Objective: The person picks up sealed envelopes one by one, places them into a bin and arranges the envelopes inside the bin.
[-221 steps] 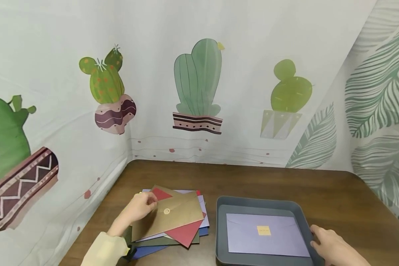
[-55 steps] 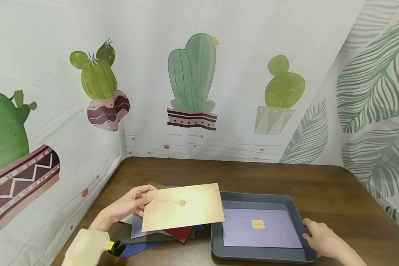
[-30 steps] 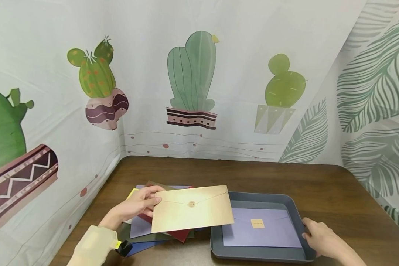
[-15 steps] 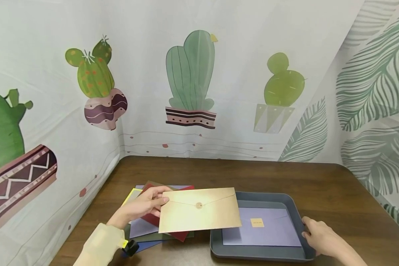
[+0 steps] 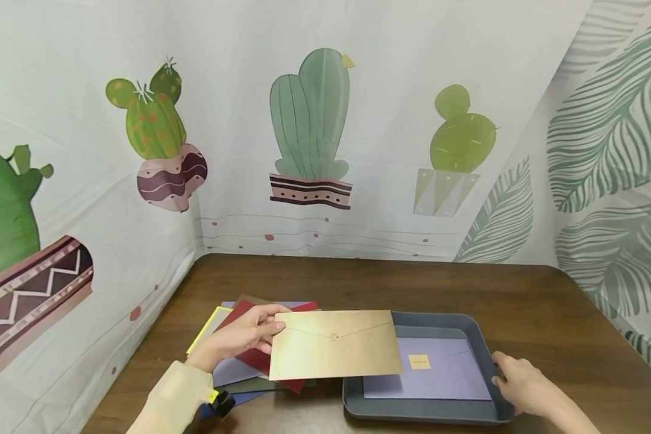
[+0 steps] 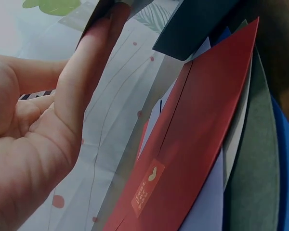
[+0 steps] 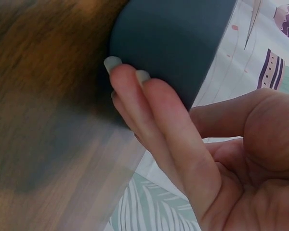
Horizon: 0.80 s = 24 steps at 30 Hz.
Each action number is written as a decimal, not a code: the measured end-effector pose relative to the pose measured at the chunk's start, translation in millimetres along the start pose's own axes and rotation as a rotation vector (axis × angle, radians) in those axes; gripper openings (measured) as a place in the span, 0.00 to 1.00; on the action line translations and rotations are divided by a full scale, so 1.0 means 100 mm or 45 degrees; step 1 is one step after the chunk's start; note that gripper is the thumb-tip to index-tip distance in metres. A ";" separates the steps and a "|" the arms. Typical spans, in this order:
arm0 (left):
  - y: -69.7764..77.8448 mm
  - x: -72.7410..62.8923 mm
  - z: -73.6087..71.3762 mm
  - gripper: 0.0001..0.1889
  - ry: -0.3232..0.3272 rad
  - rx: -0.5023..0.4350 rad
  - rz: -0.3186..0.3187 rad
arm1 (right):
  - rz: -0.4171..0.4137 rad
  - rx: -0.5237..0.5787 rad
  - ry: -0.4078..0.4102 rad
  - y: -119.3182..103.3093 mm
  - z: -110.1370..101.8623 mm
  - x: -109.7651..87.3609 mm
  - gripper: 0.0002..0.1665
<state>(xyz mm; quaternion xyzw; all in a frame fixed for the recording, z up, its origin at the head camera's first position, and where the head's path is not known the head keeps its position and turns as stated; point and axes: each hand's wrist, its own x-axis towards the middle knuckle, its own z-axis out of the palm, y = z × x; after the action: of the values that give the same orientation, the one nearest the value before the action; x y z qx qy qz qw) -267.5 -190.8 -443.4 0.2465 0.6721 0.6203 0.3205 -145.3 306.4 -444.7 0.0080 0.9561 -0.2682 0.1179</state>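
Note:
My left hand (image 5: 244, 334) pinches a gold envelope (image 5: 336, 355) by its left end, with the thumb on the flap side. The envelope hangs above the table, its right end over a dark grey tray (image 5: 428, 411). A lilac envelope (image 5: 439, 383) with a small yellow label lies flat in that tray. My right hand (image 5: 523, 386) grips the tray's right wall; in the right wrist view its fingers (image 7: 168, 110) press the wall's outside. Below the left hand, the left wrist view shows a red envelope (image 6: 183, 144) with gold print on top of the pile.
Under the left hand lie several fanned-out envelopes, among them a green one (image 5: 255, 386) and a blue one (image 5: 244, 398). The brown wooden table (image 5: 412, 283) ends at a cactus-printed curtain (image 5: 239, 150) behind and at the left.
The left hand has picked the gold envelope off the pile and carried it right, partly over the tray; it has drifted further right in the last second. The right hand stays at the tray.

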 end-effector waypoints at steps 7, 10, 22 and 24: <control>0.01 0.07 0.06 0.21 -0.033 -0.028 0.018 | -0.004 0.012 0.006 0.01 0.00 0.00 0.16; 0.01 0.11 0.09 0.21 -0.042 -0.034 0.025 | -0.004 0.010 0.010 0.01 0.00 0.00 0.16; 0.02 0.25 0.21 0.21 -0.077 -0.093 0.034 | 0.002 -0.001 0.023 0.00 0.01 0.00 0.17; 0.00 0.27 0.23 0.22 -0.080 -0.105 0.029 | 0.004 -0.001 0.020 -0.01 0.01 -0.01 0.17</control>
<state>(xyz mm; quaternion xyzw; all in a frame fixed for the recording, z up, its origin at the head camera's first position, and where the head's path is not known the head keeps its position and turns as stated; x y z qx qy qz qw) -269.1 -155.7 -447.1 0.2601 0.6326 0.6431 0.3445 -144.4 305.5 -445.0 0.0117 0.9570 -0.2677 0.1110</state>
